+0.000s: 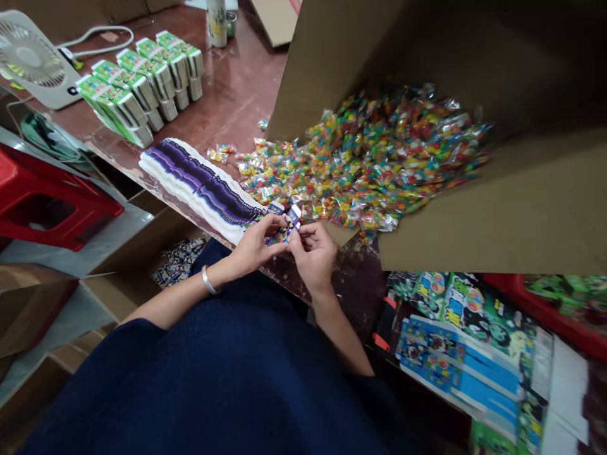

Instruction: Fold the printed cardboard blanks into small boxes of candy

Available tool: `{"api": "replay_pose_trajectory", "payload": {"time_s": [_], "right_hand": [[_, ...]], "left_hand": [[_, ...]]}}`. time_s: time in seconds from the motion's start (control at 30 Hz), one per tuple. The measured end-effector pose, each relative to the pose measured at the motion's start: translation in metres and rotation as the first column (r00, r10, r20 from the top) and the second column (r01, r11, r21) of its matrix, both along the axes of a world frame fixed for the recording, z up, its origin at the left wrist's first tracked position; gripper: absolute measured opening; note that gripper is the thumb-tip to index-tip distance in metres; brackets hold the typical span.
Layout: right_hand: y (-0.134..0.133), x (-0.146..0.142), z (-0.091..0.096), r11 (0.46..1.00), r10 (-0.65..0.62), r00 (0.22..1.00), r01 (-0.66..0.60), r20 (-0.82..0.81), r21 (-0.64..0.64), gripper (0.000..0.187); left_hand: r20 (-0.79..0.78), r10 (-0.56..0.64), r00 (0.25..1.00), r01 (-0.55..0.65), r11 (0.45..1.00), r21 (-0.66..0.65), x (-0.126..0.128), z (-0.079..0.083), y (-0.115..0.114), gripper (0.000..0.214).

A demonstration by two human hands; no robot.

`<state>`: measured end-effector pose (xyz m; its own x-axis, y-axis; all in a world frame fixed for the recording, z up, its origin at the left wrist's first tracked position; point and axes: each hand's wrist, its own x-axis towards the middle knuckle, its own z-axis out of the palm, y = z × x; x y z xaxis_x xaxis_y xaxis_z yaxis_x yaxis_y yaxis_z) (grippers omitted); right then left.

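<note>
Navy cloth (227,385) drapes nearest; your left hand (258,245) and right hand (317,256) pinch a small purple carton (294,215), best gripped lightly

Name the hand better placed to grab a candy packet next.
Probably the right hand, nearer the bulk of the candy pile; the left hand is beside the purple-and-white cartons. Both hold the small box.

We see a packing workshop, judging by the heap of bagged candies (351,167), stacked green boxes (142,85) and scuffed worktable (237,82).
</note>
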<state>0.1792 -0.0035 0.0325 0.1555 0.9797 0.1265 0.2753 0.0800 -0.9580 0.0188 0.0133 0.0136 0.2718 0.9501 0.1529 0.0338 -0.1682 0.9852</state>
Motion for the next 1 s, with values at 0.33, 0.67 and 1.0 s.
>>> {"api": "replay_pose_trajectory", "payload": {"time_s": [0.33, 0.67, 1.0], "right_hand": [[0.002, 0.014, 0.014, 0.957, 0.271, 0.953, -0.282, 0.134, 0.069, 0.035], [0.017, 0.038, 0.033, 0.869, 0.494, 0.851, -0.491, 0.176, -0.065, 0.030], [0.009, -0.005, -0.008, 0.999, 0.013, 0.979, -0.021, -0.202, -0.040, 0.046]], "left_hand": [[0.310, 0.016, 0.950, 0.174, 0.799, -0.576, -0.007, 0.027, 0.000, 0.069], [0.084, -0.244, 0.966, 0.253, 0.825, -0.505, -0.025, 0.022, 0.012, 0.053], [-0.125, 0.322, 0.939, -0.345, 0.876, -0.338, -0.013, -0.003, 0.002, 0.053]]}}
